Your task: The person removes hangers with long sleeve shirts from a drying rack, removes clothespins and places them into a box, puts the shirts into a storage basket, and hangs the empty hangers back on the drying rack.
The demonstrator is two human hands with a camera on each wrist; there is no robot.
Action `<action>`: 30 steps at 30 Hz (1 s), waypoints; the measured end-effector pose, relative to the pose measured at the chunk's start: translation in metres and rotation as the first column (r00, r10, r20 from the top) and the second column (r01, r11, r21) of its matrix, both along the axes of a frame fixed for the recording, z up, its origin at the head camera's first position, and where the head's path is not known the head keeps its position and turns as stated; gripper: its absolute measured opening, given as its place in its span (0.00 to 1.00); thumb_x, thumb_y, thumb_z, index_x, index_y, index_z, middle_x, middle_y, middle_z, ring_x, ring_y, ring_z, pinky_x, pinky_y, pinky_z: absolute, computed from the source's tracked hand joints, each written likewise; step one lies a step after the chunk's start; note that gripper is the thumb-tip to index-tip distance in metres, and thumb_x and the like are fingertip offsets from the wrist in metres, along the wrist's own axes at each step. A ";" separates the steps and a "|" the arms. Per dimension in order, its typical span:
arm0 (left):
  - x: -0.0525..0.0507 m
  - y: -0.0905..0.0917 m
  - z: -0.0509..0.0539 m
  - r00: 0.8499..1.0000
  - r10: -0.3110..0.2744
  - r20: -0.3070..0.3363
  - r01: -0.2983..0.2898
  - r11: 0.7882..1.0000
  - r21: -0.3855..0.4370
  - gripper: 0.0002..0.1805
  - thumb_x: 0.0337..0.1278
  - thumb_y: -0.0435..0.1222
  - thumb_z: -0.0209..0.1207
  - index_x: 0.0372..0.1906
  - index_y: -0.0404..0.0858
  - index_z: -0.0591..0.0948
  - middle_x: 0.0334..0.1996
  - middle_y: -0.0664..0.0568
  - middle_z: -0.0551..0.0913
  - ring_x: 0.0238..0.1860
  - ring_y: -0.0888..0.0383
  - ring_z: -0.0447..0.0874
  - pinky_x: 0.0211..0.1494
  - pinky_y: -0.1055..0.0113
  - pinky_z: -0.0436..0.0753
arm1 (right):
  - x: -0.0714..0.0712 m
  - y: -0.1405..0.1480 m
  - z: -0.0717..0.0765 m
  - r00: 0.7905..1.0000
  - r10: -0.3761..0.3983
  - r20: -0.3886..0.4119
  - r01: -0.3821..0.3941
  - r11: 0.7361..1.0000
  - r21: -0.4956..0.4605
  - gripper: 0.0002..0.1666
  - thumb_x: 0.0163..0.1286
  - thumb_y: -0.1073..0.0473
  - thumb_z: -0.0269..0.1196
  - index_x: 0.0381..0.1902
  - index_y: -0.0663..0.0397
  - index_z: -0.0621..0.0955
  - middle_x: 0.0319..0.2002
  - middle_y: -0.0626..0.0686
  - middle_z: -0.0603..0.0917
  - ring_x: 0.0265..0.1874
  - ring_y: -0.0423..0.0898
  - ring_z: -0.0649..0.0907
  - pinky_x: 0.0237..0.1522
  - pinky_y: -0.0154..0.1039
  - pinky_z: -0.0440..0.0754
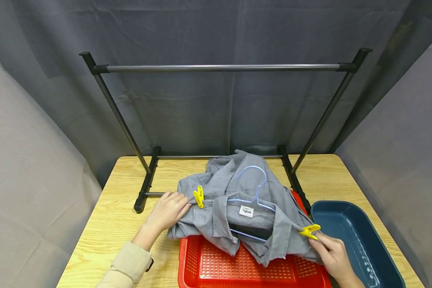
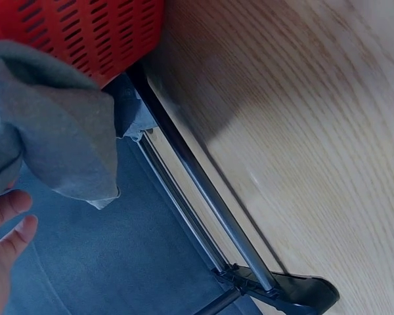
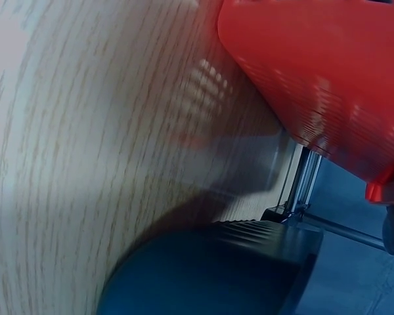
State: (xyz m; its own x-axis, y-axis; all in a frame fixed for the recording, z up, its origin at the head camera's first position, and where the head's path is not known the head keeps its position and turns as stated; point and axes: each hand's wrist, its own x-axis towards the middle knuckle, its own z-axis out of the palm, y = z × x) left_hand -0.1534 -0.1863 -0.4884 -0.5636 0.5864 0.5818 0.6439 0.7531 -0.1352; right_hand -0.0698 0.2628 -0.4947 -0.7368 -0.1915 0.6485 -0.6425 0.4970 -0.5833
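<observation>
A grey collared shirt (image 1: pixel 201 218) lies over a red basket (image 1: pixel 245 270), with a light-blue hanger (image 1: pixel 262 181) inside it and the hook sticking out at the collar. One yellow clip (image 1: pixel 199 196) is on the left shoulder, another yellow clip (image 1: pixel 310 231) on the right. My left hand (image 1: pixel 167 211) grips the left shoulder beside its clip. At the other shoulder, my right hand (image 1: pixel 332 256) pinches the cloth just below the clip. The left wrist view shows part of the left hand (image 2: pixel 6 243) under hanging cloth (image 2: pixel 69 134); the right wrist view shows no hand.
Behind the shirt stands a metal rack with a top bar (image 1: pixel 223 69) and black feet (image 1: pixel 146 182) on the wooden table (image 1: pixel 93 228). A dark blue tray (image 1: pixel 349 228) sits right of the basket. Grey curtains (image 1: pixel 187 112) enclose the back and sides.
</observation>
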 end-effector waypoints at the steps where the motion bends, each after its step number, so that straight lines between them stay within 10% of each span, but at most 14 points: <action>1: 0.000 0.000 0.000 1.000 -0.001 -0.007 0.001 1.000 0.003 0.20 0.67 0.45 0.38 0.23 0.42 0.72 0.24 0.53 0.77 0.30 0.53 0.76 0.37 0.58 0.72 | 0.000 0.001 -0.002 1.000 -0.003 0.008 0.003 1.000 0.004 0.23 0.41 0.88 0.57 0.23 0.54 0.75 0.14 0.40 0.67 0.17 0.28 0.67 0.20 0.25 0.64; 18: 0.000 0.002 -0.008 0.997 -0.002 -0.083 0.009 0.997 0.080 0.21 0.70 0.44 0.35 0.23 0.40 0.71 0.21 0.52 0.76 0.26 0.53 0.76 0.35 0.61 0.72 | -0.002 0.004 -0.001 0.999 -0.046 -0.012 0.047 0.998 0.035 0.24 0.39 0.83 0.63 0.32 0.55 0.83 0.35 0.37 0.82 0.35 0.23 0.78 0.36 0.19 0.74; 30: 0.000 0.003 -0.013 0.994 -0.006 -0.106 0.026 0.980 0.197 0.20 0.68 0.43 0.41 0.21 0.38 0.68 0.19 0.52 0.78 0.24 0.53 0.76 0.33 0.62 0.70 | -0.003 0.012 0.030 0.988 -0.040 0.147 0.007 0.976 0.216 0.18 0.47 0.74 0.67 0.27 0.44 0.76 0.22 0.34 0.73 0.19 0.31 0.71 0.21 0.25 0.66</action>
